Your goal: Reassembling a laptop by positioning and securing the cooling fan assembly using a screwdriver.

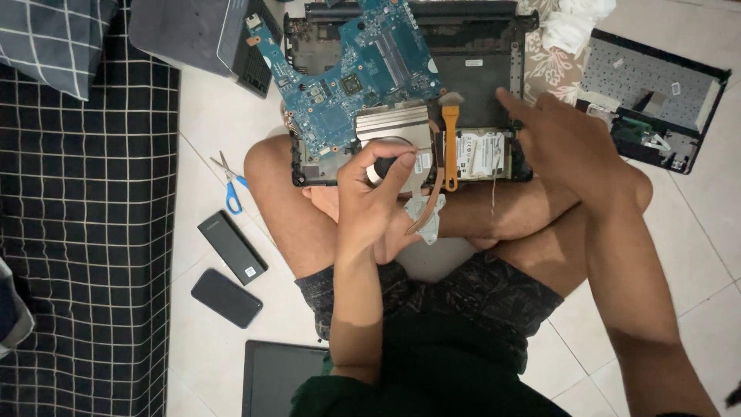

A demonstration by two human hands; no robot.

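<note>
A person sits cross-legged on a tiled floor with an opened laptop base (478, 85) resting on the legs, in the upper middle of the frame. The left hand (374, 197) is curled shut around a dark-handled tool (384, 166), near the frame's middle, just over the metal cooling part (394, 123). The right hand (563, 143) is open, with one finger pointing at the laptop base and touching it. A blue circuit board (347, 69) sits tilted in the base. An orange brush (451, 143) lies beside the silver hard drive (480, 153). Scissors (230, 185), a black battery (231, 247) and a phone (226, 297) lie on the floor at the lower left.
</note>
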